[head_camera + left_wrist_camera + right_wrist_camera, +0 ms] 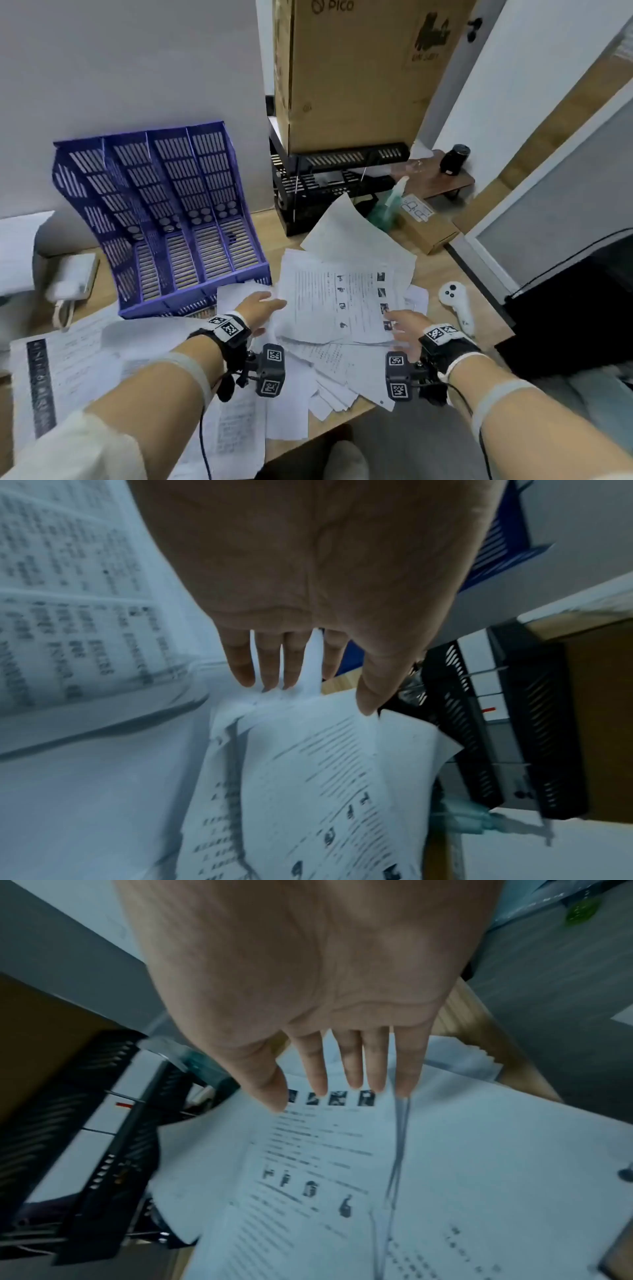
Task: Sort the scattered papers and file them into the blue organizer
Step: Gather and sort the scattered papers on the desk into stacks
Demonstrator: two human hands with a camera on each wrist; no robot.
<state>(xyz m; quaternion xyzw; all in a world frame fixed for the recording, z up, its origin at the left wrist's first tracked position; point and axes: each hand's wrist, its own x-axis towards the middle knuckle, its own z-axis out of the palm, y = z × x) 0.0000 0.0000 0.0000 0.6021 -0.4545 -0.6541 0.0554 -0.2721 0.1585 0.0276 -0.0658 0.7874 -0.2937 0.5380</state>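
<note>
So the worktop (424, 270) is basically buried in paper. Biggest thing that matters is the organizer (161, 219), the blue slotted one, sitting back-left against the wall with its four slots all looking empty from here, open side facing up and toward me.

Next down: the papers (342, 246) are fanned out everywhere, but the bunch I'm working on is the stack (339, 305) with the little pictures down one margin. It sits right between my two hands, just right of the organizer's front corner, lifted a bit off the loose sheets underneath. Its long edges run roughly away from me, about the same way as the slots, so I don't think it needs much turning, mostly a carry up and to the left.

My left hand (260, 306) is at the stack's left edge and is the one nearer the organizer. In the left wrist view the fingers (267, 666) are pretty straight with the tips down at the paper edge, thumb on top of the sheet. Whether I'm really pinching it yet, can't tell.

My right hand (402, 329) is at the near right corner, fingers spread and relaxed, tips over the row of pictures. Doesn't look like a grip, more like squaring the edge.

My guess: tidy the stack, then left hand leads it over.
</note>
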